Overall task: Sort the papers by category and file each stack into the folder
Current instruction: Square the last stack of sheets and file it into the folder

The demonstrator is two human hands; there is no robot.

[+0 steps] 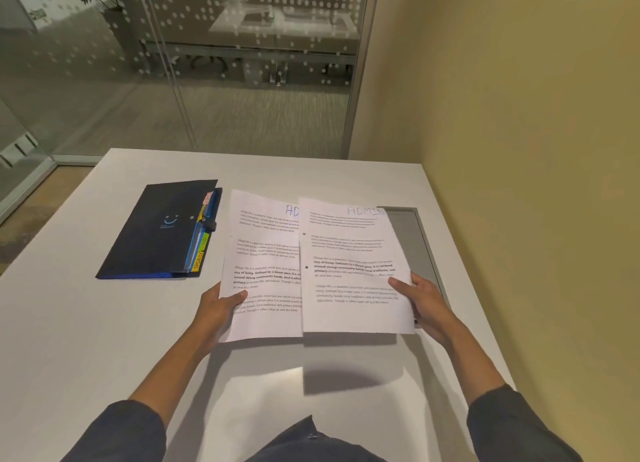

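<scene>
Sorting appears to be well under way, while filing is judged not to have begun. Two printed sheets are held up above the white table (346,181), side by side. The left sheet (265,264) is pinched at its lower left edge by the left hand (221,306), thumb on top and fingers underneath. The right sheet (353,264) is gripped at its right edge by the right hand (420,299), thumb laid on the printed face. The right sheet overlaps the inner edge of the left one. A handwritten heading reading ADMIN is seen at the top of the right sheet, and the letters AD are seen on the left sheet before it is covered, so both are probably of one category. Whether more sheets lie behind either one cannot be told.

The dark folder (162,229) lies closed on the table to the left of the papers, with coloured tabs (202,254) showing along its right side; one reads SPORTS. No loose papers are seen lying on the table. What remains, it is judged: the two sheets are to be squared together, the folder opened, and the stack slipped into its matching section
</scene>
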